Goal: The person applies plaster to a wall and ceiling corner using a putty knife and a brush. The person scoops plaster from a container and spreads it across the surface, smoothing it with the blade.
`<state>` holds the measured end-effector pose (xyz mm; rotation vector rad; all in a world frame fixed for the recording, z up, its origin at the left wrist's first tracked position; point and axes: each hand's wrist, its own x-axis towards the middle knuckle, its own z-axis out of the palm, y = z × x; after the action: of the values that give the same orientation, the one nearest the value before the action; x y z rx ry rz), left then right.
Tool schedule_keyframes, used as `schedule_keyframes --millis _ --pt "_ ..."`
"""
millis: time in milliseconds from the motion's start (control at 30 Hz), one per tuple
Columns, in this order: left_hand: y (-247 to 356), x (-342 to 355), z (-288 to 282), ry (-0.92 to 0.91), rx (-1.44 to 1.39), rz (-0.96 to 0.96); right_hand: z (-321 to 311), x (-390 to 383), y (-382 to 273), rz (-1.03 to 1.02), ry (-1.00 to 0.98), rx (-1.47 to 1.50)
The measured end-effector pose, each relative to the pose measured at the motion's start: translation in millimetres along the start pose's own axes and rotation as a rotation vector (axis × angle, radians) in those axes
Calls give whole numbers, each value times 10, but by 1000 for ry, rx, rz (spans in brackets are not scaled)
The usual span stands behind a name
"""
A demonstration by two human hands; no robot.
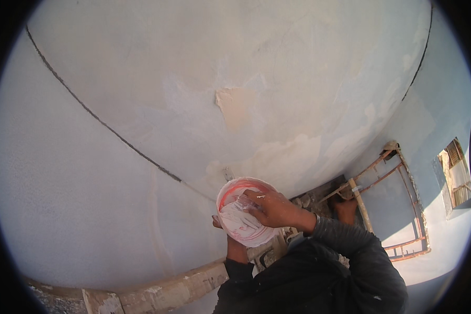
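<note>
A round tub point(244, 184), pink-red inside and smeared with white, is held up close to the wall in front of me. White paste point(242, 224) lies in it, its surface ridged. My left hand point(216, 222) is wrapped round the tub from the left and below; most of its fingers are hidden behind the tub. Over the tub's right rim reaches my right hand point(273, 207), its fingers bent and closed above the paste. What they grip is mostly covered by the hand, and I cannot make out its kind.
A pale wall point(319, 68) with a beige paste patch point(239, 107) curves ahead. Dark grooves run down it at left point(97, 118) and right point(423, 57). A wooden beam point(167, 293) crosses low at left. At right are a rusty metal frame point(416, 204), a bare foot point(345, 212) and a window opening point(458, 175).
</note>
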<state>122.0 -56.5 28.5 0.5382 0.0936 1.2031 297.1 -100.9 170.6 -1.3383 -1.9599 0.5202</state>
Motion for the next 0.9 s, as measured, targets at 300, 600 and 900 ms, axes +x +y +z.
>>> schedule_keyframes --millis 300,600,900 --pt "91 -101 191 82 54 41 -492 -23 -446 -82 -94 -59" --pt "78 98 350 101 53 67 -564 57 30 19 137 146" --pt "87 182 412 -15 -19 116 1 15 73 613 351 246"
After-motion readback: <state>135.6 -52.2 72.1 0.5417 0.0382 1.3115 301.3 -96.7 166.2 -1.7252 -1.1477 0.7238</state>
